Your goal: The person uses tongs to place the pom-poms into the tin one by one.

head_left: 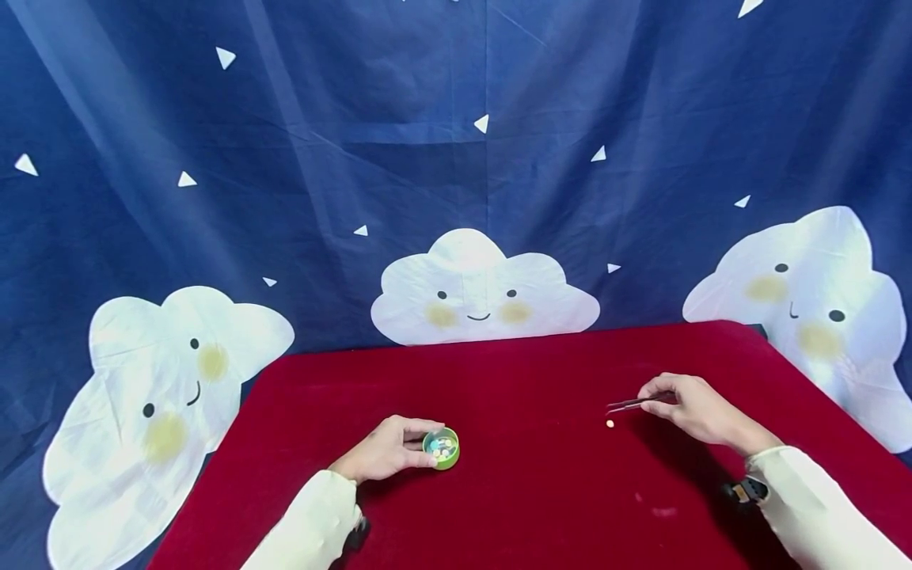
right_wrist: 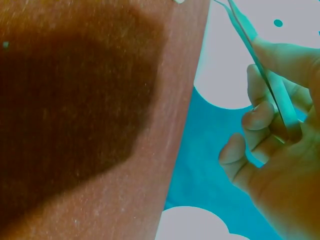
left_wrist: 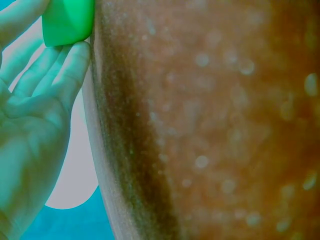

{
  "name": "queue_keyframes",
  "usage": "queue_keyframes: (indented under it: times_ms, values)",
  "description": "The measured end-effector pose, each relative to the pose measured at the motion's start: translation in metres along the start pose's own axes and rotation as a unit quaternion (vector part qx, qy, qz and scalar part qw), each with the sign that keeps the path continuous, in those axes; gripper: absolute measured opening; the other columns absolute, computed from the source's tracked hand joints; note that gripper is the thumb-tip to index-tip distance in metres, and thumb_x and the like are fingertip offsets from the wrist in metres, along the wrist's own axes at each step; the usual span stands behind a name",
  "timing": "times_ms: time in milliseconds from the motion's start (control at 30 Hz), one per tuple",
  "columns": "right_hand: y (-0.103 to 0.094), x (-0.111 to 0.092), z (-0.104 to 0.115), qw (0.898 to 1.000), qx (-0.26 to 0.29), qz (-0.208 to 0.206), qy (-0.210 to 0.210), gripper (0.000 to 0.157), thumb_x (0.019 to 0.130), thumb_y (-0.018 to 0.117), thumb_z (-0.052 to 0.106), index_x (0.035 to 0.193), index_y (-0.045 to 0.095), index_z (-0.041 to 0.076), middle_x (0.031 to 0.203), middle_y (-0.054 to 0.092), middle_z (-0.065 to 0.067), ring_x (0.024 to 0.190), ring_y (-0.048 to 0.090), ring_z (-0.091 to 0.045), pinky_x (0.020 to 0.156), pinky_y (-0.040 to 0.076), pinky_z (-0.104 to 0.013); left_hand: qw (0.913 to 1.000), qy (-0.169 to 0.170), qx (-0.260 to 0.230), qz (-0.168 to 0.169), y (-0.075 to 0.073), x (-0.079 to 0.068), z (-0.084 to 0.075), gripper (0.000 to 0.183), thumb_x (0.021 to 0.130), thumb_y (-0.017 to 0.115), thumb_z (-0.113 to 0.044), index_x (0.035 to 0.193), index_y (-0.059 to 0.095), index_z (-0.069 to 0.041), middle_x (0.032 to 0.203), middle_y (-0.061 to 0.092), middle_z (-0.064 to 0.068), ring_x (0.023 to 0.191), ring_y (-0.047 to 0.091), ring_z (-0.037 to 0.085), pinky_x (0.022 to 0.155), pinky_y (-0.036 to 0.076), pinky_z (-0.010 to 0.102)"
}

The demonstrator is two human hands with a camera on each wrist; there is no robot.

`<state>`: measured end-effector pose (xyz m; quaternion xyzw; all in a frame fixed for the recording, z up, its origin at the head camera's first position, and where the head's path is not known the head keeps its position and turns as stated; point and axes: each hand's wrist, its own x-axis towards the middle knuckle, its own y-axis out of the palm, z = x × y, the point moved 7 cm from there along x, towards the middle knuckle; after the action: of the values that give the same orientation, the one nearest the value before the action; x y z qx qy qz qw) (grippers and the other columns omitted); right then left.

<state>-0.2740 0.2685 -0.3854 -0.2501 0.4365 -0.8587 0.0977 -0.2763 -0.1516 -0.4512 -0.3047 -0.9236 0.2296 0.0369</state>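
My left hand (head_left: 388,450) grips a small round green container (head_left: 447,462) between thumb and fingers, at the left of the red table. Several small white, yellowish and blue pieces (head_left: 443,452) lie inside it; their kind is too small to tell. In the left wrist view, the fingers hold the container's green wall (left_wrist: 70,22). On the right, my right hand (head_left: 694,408) pinches a pair of tweezers (head_left: 627,404), their tips pointing left. Just below those tips a small pale yellow round piece (head_left: 609,423) lies on the cloth, apart from them. The right wrist view shows the tweezers' metal arms (right_wrist: 284,102) along the fingers.
A red cloth (head_left: 527,491) covers the table. Behind it hangs a blue curtain (head_left: 427,174) printed with white clouds and triangles. Faint pale marks (head_left: 664,512) show on the cloth near the right forearm. Dark wrist devices (head_left: 750,491) sit at the sleeves.
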Motion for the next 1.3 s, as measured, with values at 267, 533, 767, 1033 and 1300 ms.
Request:
queue_keyframes:
  times_ms: [267,533,767,1033,1300]
  values:
    - [0.004,-0.006,-0.009,1.0,-0.009,0.019,0.022,0.015,0.08,0.081,0.002,0.085,0.071,0.011,0.081,0.062,0.012,0.07,0.047,0.0,0.063,0.044,-0.022,0.9998,-0.001,0.018,-0.001,0.0,0.0,0.002,0.052,0.088,0.078,-0.012,0.135,0.061,0.0,0.128,0.065,0.013,0.115,0.063,0.024,0.091,0.053,0.027]
    - [0.007,-0.007,-0.011,1.0,-0.014,0.014,0.017,0.016,0.08,0.081,0.001,0.083,0.07,0.012,0.08,0.061,0.013,0.069,0.048,0.001,0.061,0.045,-0.022,1.0,0.001,-0.001,0.0,0.0,0.0,0.001,0.051,0.088,0.077,-0.006,0.135,0.06,0.003,0.129,0.064,0.017,0.117,0.062,0.031,0.093,0.054,0.033]
    - [0.005,-0.006,-0.006,0.999,-0.044,0.004,-0.03,0.017,0.079,0.08,0.0,0.083,0.07,0.014,0.08,0.059,0.017,0.069,0.046,0.003,0.06,0.045,-0.023,1.0,0.001,-0.001,-0.001,0.0,0.0,0.001,0.051,0.088,0.077,-0.007,0.135,0.06,0.002,0.13,0.063,0.017,0.118,0.062,0.03,0.092,0.054,0.031]
    - [-0.001,0.0,0.007,0.996,-0.054,-0.025,-0.066,0.021,0.076,0.081,-0.002,0.081,0.069,0.015,0.079,0.058,0.018,0.069,0.043,0.002,0.059,0.042,-0.022,0.9999,-0.004,0.015,-0.002,-0.001,0.001,0.004,0.05,0.088,0.078,-0.012,0.135,0.062,-0.002,0.127,0.065,0.011,0.116,0.063,0.025,0.09,0.053,0.025]
    - [0.004,0.009,0.019,0.996,-0.045,-0.026,-0.066,0.021,0.077,0.081,-0.001,0.083,0.07,0.015,0.08,0.059,0.015,0.071,0.044,0.001,0.06,0.043,-0.023,0.9998,-0.012,0.016,-0.006,-0.001,0.001,0.006,0.052,0.088,0.078,-0.012,0.135,0.061,-0.002,0.129,0.064,0.012,0.117,0.062,0.025,0.091,0.054,0.028]
